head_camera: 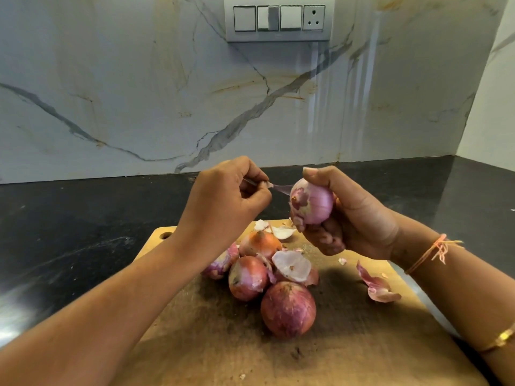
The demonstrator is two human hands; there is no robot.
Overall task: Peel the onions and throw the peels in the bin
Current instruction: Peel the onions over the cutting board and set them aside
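My right hand [351, 215] grips a partly peeled pink onion [313, 203] above the wooden cutting board [348, 344]. My left hand [225, 199] pinches a thin strip of peel [280, 188] that still stretches to the onion's left side. Several unpeeled red onions [288, 309] lie in a heap on the middle of the board, partly behind my left forearm. Loose peels [292, 264] lie on and around the heap, and more loose peels [376, 286] sit near the board's right edge. No bin is in view.
The board lies on a black stone counter [83, 218] against a marble-patterned wall. A switch panel with a socket [278, 18] is mounted high on the wall. A side wall closes the counter at the far right.
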